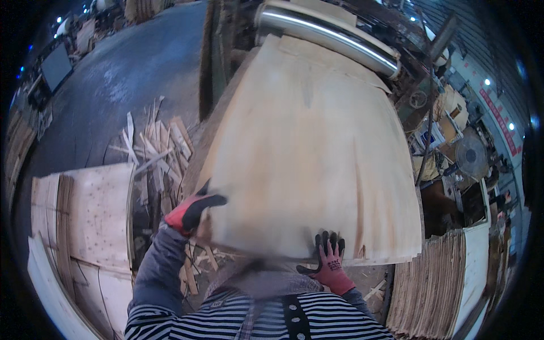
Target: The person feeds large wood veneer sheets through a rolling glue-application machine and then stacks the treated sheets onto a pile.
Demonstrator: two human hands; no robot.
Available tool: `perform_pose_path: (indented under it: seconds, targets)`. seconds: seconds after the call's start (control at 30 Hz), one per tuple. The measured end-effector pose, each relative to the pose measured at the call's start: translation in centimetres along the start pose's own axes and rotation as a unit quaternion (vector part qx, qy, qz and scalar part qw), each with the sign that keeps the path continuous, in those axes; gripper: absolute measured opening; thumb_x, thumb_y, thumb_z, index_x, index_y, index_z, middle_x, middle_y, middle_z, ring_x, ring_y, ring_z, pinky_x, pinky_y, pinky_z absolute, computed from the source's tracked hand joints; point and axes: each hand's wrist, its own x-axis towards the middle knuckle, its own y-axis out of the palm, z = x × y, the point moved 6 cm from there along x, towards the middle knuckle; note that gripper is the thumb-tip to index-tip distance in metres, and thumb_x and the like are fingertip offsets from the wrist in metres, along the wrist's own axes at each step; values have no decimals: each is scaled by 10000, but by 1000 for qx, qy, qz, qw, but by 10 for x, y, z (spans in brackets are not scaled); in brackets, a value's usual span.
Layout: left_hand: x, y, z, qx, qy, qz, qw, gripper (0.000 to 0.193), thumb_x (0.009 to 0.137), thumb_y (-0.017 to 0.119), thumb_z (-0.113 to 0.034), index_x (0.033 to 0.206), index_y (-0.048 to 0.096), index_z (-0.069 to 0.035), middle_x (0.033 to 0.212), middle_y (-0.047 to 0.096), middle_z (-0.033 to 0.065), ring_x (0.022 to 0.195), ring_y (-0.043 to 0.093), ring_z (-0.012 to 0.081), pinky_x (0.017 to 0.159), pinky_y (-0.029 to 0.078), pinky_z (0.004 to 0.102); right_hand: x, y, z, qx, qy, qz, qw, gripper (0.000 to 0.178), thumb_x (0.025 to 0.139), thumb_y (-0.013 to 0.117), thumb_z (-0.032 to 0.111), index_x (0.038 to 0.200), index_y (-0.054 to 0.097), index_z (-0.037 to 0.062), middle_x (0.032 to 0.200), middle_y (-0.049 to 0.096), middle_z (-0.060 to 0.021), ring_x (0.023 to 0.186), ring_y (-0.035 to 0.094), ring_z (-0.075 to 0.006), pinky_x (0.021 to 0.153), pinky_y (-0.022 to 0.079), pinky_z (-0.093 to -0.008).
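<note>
A broad, pale wood veneer sheet (306, 153) lies in front of me, atop what looks like a stack, and its far end reaches a shiny metal roller (328, 38). My left hand (195, 214), in a red and black glove, grips the near left corner of the sheet, thumb over the top and fingers partly hidden at the edge. My right hand (330, 262), gloved in pink and black, rests flat on the near edge with its fingers spread. A dark crack runs along the right part of the sheet. The near left corner is slightly blurred.
Stacked veneer (96, 215) stands at my left, and another stack (428, 286) at my right. Broken wood strips (158, 141) litter the floor to the left. Right of the sheet are a round fan (471, 154) and machine parts. A dark upright post (212, 62) stands beyond the sheet's left side.
</note>
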Motion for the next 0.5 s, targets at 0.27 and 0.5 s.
perform_pose_path:
  seconds: [0.27, 0.5]
  targets:
    - [-6, 52, -54, -274, 159, -5, 948, 457, 873, 441, -233, 1243, 342, 16, 1176, 490, 194, 1090, 478, 306, 1028, 201, 412, -73, -6, -53, 149, 116, -272, 944, 495, 827, 444, 265, 1246, 394, 4, 1288, 380, -186, 1228, 298, -351, 1026, 217, -444]
    - [-49, -12, -50, -259, -11, -70, 963, 417, 886, 380, -190, 1230, 377, 45, 1147, 516, 180, 1061, 503, 285, 958, 332, 384, -67, -63, 48, 45, -59, -271, 960, 557, 728, 498, 304, 1155, 445, -50, 1196, 455, -208, 1124, 423, -367, 956, 287, -530]
